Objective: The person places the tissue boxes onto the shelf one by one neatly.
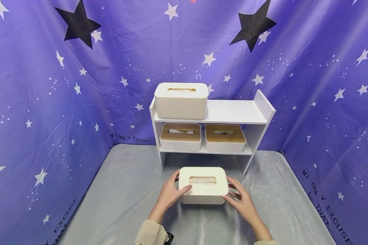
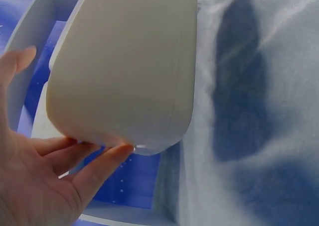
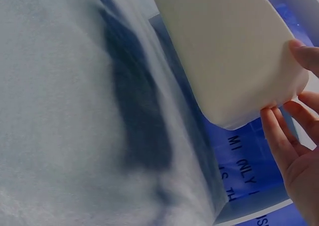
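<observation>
Between both hands is a cream-white tissue box [image 1: 202, 199] with an oval slot in its lid, held in front of the shelf. Its shadow falls on the cloth below, apart from it in both wrist views. My left hand [image 1: 169, 194] grips the left end, fingertips on the side and thumb reaching over the lid's edge in the head view. At the right end my right hand [image 1: 243, 203] holds the box, thumb at the front corner and fingers along the side. The left wrist view shows the box's smooth front [image 2: 124, 71]; the right wrist view shows its right end [image 3: 239, 81].
A white two-tier shelf [image 1: 233, 112] stands behind. On its top left sits a larger white tissue box [image 1: 181, 107]. Two wood-lidded tissue boxes, one left [image 1: 180, 145] and one right [image 1: 225, 147], fill the lower tier. Grey cloth [image 1: 122, 194] covers the table; a starry purple curtain [image 1: 135, 68] surrounds it.
</observation>
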The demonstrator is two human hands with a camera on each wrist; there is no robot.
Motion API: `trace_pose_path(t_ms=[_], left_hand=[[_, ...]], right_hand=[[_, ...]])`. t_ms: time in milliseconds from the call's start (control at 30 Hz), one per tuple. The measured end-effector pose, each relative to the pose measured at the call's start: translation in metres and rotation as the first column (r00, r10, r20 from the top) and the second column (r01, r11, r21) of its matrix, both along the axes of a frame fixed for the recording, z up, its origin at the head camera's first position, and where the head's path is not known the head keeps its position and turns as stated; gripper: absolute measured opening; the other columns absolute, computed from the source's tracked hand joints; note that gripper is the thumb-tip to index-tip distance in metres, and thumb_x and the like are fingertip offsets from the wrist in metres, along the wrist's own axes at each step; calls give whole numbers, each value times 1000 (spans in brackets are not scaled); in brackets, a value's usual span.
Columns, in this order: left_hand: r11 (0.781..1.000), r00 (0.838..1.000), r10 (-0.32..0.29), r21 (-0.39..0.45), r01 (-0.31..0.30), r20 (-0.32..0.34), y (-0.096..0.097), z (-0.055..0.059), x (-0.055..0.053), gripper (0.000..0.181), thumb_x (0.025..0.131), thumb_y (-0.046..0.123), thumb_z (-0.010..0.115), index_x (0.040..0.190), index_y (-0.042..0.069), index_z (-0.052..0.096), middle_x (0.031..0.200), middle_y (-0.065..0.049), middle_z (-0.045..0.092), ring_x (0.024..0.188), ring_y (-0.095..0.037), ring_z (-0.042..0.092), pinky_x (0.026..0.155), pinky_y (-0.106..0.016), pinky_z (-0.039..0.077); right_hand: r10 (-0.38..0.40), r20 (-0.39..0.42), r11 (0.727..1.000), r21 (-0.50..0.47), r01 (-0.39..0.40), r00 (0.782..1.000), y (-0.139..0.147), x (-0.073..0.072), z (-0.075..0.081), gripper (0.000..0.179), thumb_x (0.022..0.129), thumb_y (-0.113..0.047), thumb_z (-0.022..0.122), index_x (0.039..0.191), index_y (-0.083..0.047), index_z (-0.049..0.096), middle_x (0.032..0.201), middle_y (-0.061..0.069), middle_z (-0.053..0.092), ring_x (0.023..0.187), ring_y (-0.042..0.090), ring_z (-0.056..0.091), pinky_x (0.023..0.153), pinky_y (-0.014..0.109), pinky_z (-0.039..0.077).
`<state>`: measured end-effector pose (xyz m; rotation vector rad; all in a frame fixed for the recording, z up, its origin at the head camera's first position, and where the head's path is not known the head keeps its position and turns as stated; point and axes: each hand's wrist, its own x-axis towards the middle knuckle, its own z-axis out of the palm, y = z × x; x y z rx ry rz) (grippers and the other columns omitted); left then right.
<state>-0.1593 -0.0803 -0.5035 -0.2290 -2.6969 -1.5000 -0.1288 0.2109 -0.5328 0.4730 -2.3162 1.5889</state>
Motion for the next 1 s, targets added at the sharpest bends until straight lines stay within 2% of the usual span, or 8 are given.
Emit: trace_pose_path(t_ms=[133,200,467,700,1000], left_hand=[[992,996,-85,90,84,6,-3,6,3,94,77,43,83,150,6,39,142,-20,54,130,-37,53,93,-48,59],[986,993,-120,118,117,17,-5,9,3,98,75,41,86,152,8,36,144,-19,52,133,-36,51,94,-44,59],[960,971,-238,156,234,8,-10,15,4,108,70,31,91,156,11,29,149,-17,46,138,-35,46,98,-37,57],[940,957,-289,188,285,-3,-13,21,5,106,73,25,90,157,13,26,154,-17,41,140,-35,44,96,-34,58],[935,950,-311,177,307,-3,-14,25,5,104,75,23,88,158,15,25,160,-11,34,141,-35,42,97,-33,58]], right_hand=[[3,-5,1000,14,-3,1000,3,2,8,67,86,-3,75,146,0,46,142,21,51,116,-7,53,89,14,56],[2,-7,1000,19,-2,1000,4,3,13,67,86,-3,75,147,-1,46,142,22,50,116,-8,52,89,14,55],[-8,-3,1000,10,8,1000,10,6,28,68,85,0,75,147,-7,48,143,19,51,115,-4,55,89,12,55],[-28,3,999,21,28,1000,12,9,37,68,85,-1,75,147,-9,48,144,19,51,115,-5,56,89,11,54],[-33,3,999,17,33,999,14,11,43,68,85,0,75,146,-5,48,145,20,50,115,-7,56,88,11,54]])
